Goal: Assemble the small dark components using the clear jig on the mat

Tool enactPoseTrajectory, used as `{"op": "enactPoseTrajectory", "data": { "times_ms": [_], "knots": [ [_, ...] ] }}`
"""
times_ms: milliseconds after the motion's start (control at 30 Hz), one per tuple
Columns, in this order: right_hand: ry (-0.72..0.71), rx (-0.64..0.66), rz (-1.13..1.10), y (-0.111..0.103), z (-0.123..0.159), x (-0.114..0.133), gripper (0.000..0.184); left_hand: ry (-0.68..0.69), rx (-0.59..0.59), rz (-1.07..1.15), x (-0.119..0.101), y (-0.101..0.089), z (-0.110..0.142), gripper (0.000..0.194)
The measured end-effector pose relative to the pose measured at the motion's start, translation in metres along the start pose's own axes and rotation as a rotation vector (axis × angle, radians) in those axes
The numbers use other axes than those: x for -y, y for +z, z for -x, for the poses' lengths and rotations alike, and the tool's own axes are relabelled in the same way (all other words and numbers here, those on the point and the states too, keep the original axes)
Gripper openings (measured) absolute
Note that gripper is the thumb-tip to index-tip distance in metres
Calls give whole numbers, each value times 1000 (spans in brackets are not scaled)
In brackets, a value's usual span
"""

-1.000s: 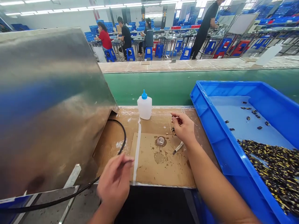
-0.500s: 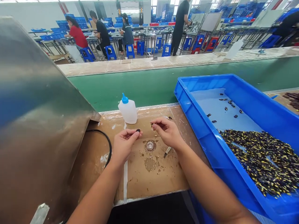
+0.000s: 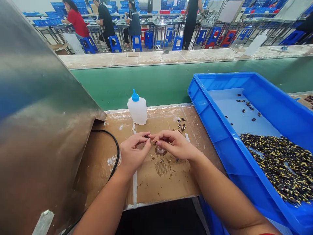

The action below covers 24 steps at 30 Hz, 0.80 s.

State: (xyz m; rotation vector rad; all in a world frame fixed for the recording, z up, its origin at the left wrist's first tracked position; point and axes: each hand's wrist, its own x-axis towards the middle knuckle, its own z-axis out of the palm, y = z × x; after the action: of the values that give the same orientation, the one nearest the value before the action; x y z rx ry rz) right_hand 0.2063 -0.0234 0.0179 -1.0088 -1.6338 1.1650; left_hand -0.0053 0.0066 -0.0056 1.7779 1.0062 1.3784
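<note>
My left hand (image 3: 133, 150) and my right hand (image 3: 175, 145) meet fingertip to fingertip over the cardboard mat (image 3: 158, 176). The left fingers pinch a small black part (image 3: 146, 136). The right fingers pinch a small black and yellow part (image 3: 155, 142). Just below the fingertips a small clear round dish (image 3: 160, 150) sits on a stained patch of the mat. A few loose small parts (image 3: 181, 124) lie on the bench beyond my right hand. A white squeeze bottle (image 3: 137, 108) with a blue tip stands upright behind my hands.
A blue bin (image 3: 207, 107) holding a heap of black and yellow parts (image 3: 281, 163) stands at the right. A tilted steel panel (image 3: 41, 124) fills the left, with a black cable (image 3: 114, 153) under it. A green conveyor belt (image 3: 158, 85) runs behind. Several people work at far tables.
My left hand rose from the near edge to the middle with a small part pinched. My right hand drew back from the loose parts. Both hands came together above the dish.
</note>
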Motion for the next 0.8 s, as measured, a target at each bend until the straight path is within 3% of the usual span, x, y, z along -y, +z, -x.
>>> {"op": "enactPoseTrajectory", "data": {
  "times_ms": [100,367,500,800],
  "knots": [
    [49,14,-123,-2,1,-1,21,126,-21,-99,4,-1,1,4],
    [47,-42,-203,-8,-2,-7,24,191,82,-142,8,-3,-3,8],
    [43,-48,-172,-6,-3,-8,25,249,59,-196,11,-4,-4,7],
    [16,-42,-97,-5,-2,-7,25,50,43,-108,13,-4,-3,9]
  ]
}}
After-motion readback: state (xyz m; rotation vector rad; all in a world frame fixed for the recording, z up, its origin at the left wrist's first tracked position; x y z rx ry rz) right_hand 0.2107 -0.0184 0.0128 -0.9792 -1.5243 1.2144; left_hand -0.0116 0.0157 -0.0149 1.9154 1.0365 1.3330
